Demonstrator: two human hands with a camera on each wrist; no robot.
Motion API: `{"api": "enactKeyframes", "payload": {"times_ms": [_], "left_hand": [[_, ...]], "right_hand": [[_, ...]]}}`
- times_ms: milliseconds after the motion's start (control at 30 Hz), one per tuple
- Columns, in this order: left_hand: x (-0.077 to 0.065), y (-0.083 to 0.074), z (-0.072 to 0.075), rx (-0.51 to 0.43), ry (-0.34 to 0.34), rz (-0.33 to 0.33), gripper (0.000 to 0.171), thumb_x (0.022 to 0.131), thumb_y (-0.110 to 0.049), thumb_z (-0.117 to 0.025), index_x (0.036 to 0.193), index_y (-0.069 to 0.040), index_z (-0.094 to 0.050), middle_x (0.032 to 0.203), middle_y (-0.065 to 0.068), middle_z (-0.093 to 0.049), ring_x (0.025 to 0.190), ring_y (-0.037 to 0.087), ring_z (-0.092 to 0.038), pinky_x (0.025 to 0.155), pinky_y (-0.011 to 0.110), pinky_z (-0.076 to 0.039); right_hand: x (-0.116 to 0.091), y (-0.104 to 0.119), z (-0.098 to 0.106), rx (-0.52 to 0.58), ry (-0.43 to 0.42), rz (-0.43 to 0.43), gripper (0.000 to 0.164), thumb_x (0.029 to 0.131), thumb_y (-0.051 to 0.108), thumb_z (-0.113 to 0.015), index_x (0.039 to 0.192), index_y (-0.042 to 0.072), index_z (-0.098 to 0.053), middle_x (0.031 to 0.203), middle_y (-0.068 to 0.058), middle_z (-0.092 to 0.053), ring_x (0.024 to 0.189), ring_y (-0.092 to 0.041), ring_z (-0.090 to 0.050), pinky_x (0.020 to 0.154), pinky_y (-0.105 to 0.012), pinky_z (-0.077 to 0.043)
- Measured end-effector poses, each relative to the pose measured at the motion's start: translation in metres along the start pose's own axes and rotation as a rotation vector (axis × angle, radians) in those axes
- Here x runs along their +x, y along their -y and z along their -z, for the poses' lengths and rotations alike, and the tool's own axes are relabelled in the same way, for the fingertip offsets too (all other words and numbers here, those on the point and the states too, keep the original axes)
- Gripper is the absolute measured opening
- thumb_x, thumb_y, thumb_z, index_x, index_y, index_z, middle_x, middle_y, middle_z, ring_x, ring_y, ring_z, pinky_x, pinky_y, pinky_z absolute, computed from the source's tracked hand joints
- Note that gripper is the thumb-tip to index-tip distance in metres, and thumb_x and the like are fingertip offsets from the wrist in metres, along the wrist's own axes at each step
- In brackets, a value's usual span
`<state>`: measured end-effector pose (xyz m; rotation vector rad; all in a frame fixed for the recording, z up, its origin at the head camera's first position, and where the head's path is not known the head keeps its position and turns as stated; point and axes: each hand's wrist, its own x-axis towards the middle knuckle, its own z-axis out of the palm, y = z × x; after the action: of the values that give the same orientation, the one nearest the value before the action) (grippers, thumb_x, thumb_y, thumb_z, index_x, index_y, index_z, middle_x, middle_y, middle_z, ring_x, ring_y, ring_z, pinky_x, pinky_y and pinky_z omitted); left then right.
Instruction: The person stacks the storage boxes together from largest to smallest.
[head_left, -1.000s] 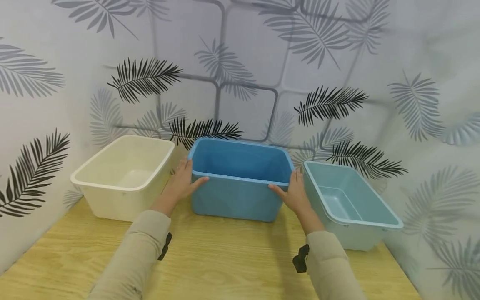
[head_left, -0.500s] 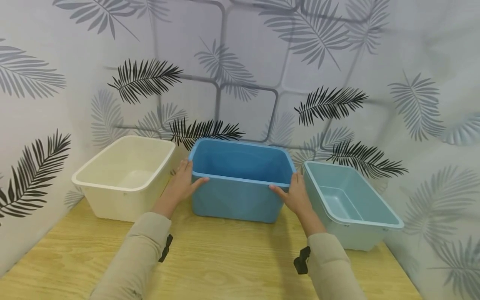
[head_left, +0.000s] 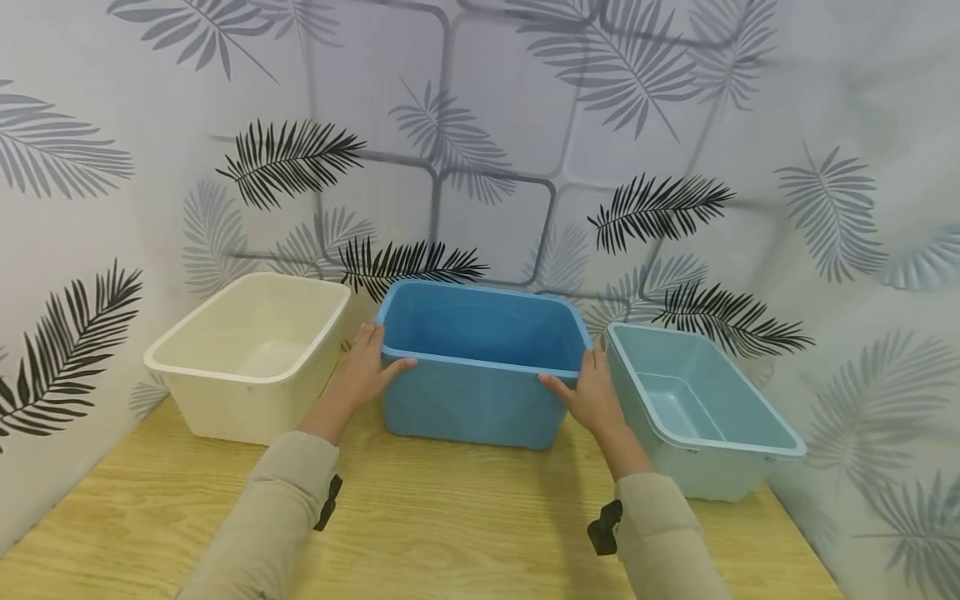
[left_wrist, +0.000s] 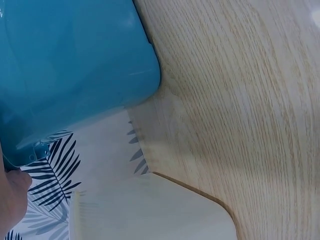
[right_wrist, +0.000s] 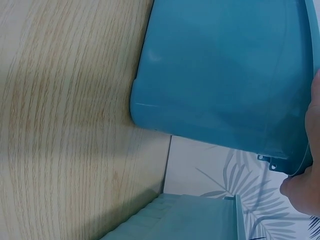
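A deep blue plastic storage bin [head_left: 472,404] stands in the middle of the table, and its inside shows no contents. My left hand [head_left: 358,373] holds its left front corner, thumb across the front below the rim and fingers along the side. On the right front corner my right hand [head_left: 594,392] grips the rim in the same way. In the left wrist view the blue bin [left_wrist: 75,60] fills the upper left, with part of my left hand [left_wrist: 14,200] at the edge. The right wrist view shows the blue bin [right_wrist: 220,70] beside my right hand [right_wrist: 306,175].
A cream bin [head_left: 225,408] stands left of the blue one. To the right, close to my right hand, is an angled pale blue-green bin [head_left: 705,471]. Behind them rises a leaf-patterned wall [head_left: 495,100]. The wood-grain table [head_left: 450,525] extends toward me.
The blue bin and both hands sit very slightly lower in the head view, nearer to me. My hold on the rim looks the same, and the side bins stay in place.
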<state>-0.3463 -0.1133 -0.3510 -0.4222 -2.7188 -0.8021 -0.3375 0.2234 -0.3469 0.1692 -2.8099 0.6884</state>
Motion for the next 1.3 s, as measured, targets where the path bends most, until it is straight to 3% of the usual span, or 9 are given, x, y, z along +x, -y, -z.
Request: {"api": "enactKeyframes", "payload": {"times_ms": [533,933,1300], "left_hand": [[-0.008,-0.003,-0.008,0.052,-0.088,-0.053,0.082,0.087,-0.04,-0.06,0.136,0.017,-0.028,0.144,0.034,-0.026,0.136,0.045,-0.024,0.109,0.053,-0.028],[-0.015,-0.004,-0.006,0.028,-0.095,-0.063,0.084,0.086,-0.04,-0.061,0.136,0.018,-0.027,0.144,0.035,-0.025,0.136,0.046,-0.023,0.11,0.053,-0.027],[-0.023,-0.005,-0.006,0.046,-0.144,-0.075,0.083,0.085,-0.041,-0.062,0.135,0.018,-0.031,0.143,0.035,-0.028,0.135,0.045,-0.026,0.108,0.052,-0.03]], "right_hand": [[-0.011,-0.005,-0.001,-0.008,-0.028,-0.002,0.096,0.087,0.052,-0.055,0.14,-0.017,-0.013,0.149,-0.034,-0.007,0.139,-0.046,-0.012,0.112,-0.055,-0.02],[-0.016,-0.004,0.001,-0.02,-0.025,0.002,0.097,0.087,0.052,-0.056,0.141,-0.017,-0.013,0.149,-0.034,-0.007,0.139,-0.046,-0.012,0.111,-0.056,-0.021],[-0.021,-0.002,0.0,-0.018,-0.05,0.01,0.098,0.085,0.053,-0.058,0.141,-0.016,-0.015,0.15,-0.033,-0.009,0.139,-0.045,-0.013,0.111,-0.055,-0.023]]}}
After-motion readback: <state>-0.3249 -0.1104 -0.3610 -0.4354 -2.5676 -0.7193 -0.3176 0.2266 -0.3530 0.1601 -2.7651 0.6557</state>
